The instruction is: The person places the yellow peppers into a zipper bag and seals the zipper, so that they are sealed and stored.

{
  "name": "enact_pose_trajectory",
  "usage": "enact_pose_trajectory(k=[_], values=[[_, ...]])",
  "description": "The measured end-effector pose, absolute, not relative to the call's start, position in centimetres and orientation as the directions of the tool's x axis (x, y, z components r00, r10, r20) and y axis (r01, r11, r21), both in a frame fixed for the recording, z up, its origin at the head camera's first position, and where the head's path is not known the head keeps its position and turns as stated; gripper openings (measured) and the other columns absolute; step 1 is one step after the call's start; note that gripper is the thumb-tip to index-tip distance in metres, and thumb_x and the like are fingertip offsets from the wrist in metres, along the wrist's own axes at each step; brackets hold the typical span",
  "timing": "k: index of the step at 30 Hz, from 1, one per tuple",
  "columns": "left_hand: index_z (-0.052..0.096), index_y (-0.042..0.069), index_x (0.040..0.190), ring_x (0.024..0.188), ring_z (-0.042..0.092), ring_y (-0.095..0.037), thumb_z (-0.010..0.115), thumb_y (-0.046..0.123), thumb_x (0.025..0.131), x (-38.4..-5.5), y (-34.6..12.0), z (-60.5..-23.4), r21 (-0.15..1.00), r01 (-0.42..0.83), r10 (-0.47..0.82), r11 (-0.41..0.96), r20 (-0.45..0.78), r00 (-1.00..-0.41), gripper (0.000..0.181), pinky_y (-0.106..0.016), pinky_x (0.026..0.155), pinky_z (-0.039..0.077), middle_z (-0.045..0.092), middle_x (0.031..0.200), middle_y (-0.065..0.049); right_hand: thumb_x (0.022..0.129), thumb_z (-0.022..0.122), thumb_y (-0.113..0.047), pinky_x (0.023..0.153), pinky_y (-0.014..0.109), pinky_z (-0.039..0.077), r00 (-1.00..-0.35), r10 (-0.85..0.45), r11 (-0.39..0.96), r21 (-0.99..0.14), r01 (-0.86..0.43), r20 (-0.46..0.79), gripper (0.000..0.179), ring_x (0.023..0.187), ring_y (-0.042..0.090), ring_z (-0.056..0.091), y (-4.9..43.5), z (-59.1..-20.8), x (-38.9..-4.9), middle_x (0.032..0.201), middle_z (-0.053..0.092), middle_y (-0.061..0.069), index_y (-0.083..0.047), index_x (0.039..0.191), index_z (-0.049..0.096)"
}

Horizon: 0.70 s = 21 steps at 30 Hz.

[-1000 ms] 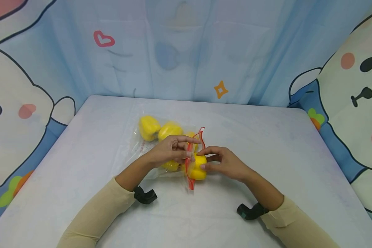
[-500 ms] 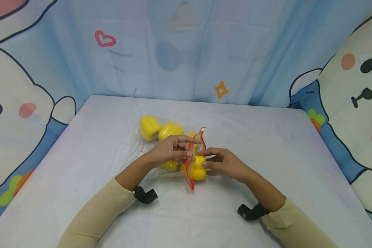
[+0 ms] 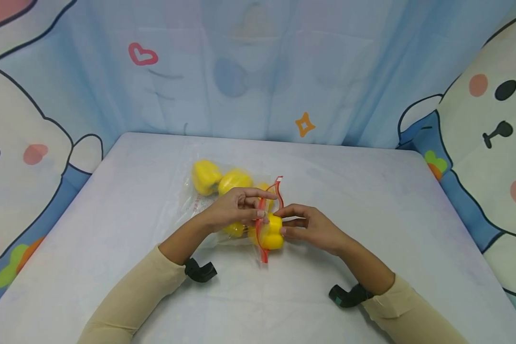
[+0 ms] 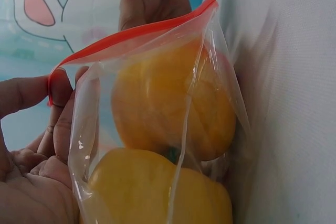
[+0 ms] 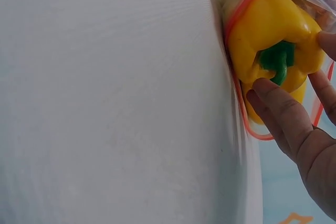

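Note:
A clear zip bag [image 3: 264,254] with a red closure lies on its side on the table, with several yellow bell peppers [image 3: 205,177] inside. My left hand [image 3: 236,206] pinches the upper edge of its mouth; in the left wrist view the red strip lies between the fingertips. At the mouth sits another yellow bell pepper [image 3: 273,234], partly beyond the red rim. Its green stem [image 5: 281,64] faces my right hand [image 3: 314,227]. The nearly straight fingers [image 5: 286,108] of that hand touch the stem end, and another digit rests at the pepper's side.
A white cloth covers the table [image 3: 361,191]. Behind it hangs a light blue curtain [image 3: 249,71] with printed cartoon animals. Black wrist mounts [image 3: 200,271] sit at both wrists, close above the cloth.
The pepper at the mouth has shifted slightly left, into the bag. My right thumb has drawn back from overlapping the pepper to its near edge. My left hand stays put.

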<state>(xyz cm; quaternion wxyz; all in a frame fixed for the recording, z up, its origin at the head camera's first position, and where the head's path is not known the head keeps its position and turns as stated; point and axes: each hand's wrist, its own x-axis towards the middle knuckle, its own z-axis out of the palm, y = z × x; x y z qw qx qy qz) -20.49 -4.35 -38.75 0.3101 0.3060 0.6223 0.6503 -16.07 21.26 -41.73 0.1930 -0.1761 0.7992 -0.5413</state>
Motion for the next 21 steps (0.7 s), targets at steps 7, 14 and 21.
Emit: enact_pose_trajectory(k=[7, 14, 21], values=[[0.053, 0.001, 0.137, 0.079, 0.07, -0.013, 0.059, 0.002, 0.093, -20.43, -4.38, -38.76, 1.0, -0.02, 0.781, -0.022, 0.004, -0.625, 0.044, -0.028, 0.076, 0.059, 0.069, 0.081, 0.001, 0.091, 0.07, -0.022, 0.09, 0.033, 0.057, -0.862, -0.491, 0.33, -0.943, -0.048, -0.128, 0.042, 0.121, 0.034, 0.061, 20.94, -41.92, -16.17, 0.135, 0.056, 0.013, -0.01, 0.129, 0.058], [0.053, 0.001, 0.137, 0.079, 0.069, -0.012, 0.059, 0.003, 0.093, -20.42, -4.32, -38.76, 1.0, -0.009, 0.785, -0.026, 0.015, -0.619, 0.044, -0.027, 0.074, 0.058, 0.069, 0.08, 0.001, 0.092, 0.069, -0.024, 0.091, 0.034, 0.057, -0.862, -0.489, 0.335, -0.941, -0.043, -0.135, 0.042, 0.12, 0.033, 0.061, 20.69, -41.95, -16.14, 0.135, 0.057, 0.012, -0.011, 0.13, 0.058], [0.054, 0.001, 0.137, 0.073, 0.065, -0.012, 0.06, 0.004, 0.092, -20.39, -4.31, -38.82, 1.0, 0.001, 0.787, -0.025, 0.02, -0.617, 0.045, -0.024, 0.069, 0.056, 0.068, 0.081, 0.001, 0.092, 0.069, -0.026, 0.091, 0.035, 0.057, -0.86, -0.488, 0.334, -0.942, -0.025, -0.15, 0.045, 0.117, 0.031, 0.063, 20.22, -42.0, -16.29, 0.133, 0.056, 0.015, -0.008, 0.131, 0.057]])
